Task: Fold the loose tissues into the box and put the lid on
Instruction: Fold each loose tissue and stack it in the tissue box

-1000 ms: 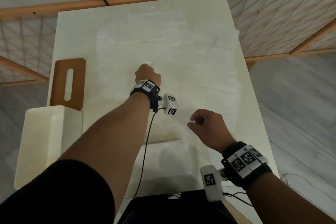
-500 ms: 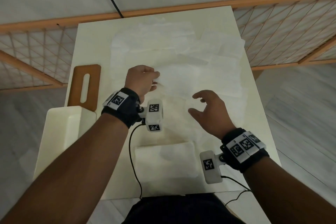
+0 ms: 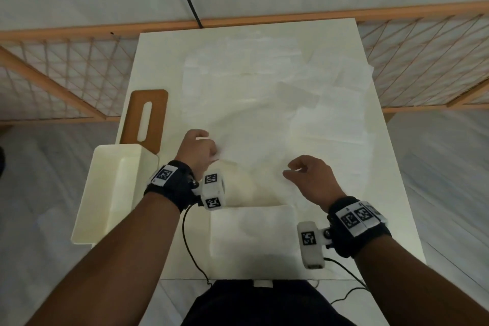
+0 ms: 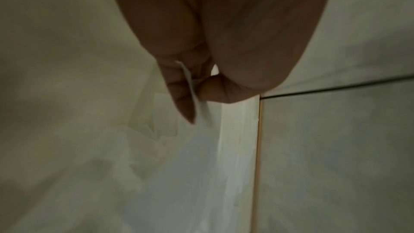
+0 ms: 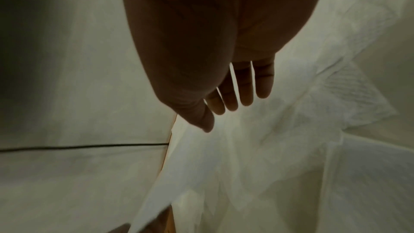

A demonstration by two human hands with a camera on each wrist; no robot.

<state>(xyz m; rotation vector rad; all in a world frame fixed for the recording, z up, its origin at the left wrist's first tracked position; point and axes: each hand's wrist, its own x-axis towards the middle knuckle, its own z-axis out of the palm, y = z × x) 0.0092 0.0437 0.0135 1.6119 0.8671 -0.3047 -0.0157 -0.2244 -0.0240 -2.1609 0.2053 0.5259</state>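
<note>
Seen from above, thin white loose tissues lie spread across a pale cream counter. A cream plastic box stands at its left edge, with a brown wooden slotted lid just behind it and a white folded tissue stack near the front. The left hand grips a tissue edge; only the left wrist view shows the sheet pinched between thumb and fingers. The right hand hovers over the tissues, fingers loosely spread, holding nothing.
</note>
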